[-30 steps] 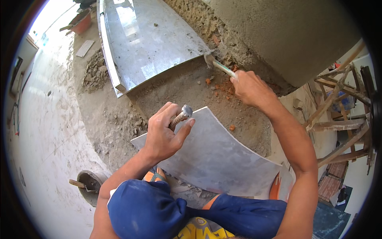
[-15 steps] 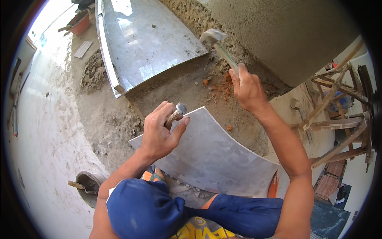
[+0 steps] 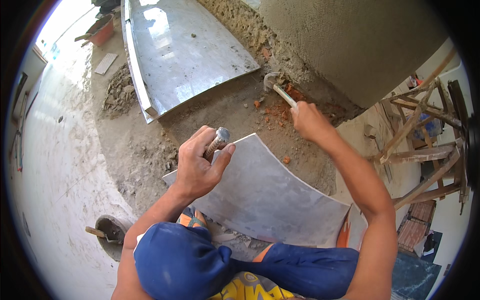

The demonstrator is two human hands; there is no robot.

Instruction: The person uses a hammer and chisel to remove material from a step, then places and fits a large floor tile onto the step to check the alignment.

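Observation:
A hammer (image 3: 284, 94) is gripped near the middle of its pale handle by my closed right hand (image 3: 314, 122). Its claw head is at the rough foot of the plastered wall (image 3: 350, 55), close to broken orange brick (image 3: 295, 94). My left hand (image 3: 196, 164) is wrapped round a ridged steel rod, like a rebar chisel (image 3: 216, 143), whose battered flat head points up. The rod's lower end is hidden by the hand. Beneath and beside that hand, a loose grey tile (image 3: 265, 195) leans in front of my knees. The hammer and rod are apart.
A large glossy tile (image 3: 195, 60) lies beyond, with a long pale metal bar (image 3: 137, 75) along its left edge. A mortar bucket (image 3: 111, 235) stands at the lower left, a red tub (image 3: 102, 31) at the far left. A wooden trestle (image 3: 425, 155) stands at right.
The hammer in my right hand has come down from beside the tile's corner to the wall's broken foot. My left hand and the rod have shifted slightly left.

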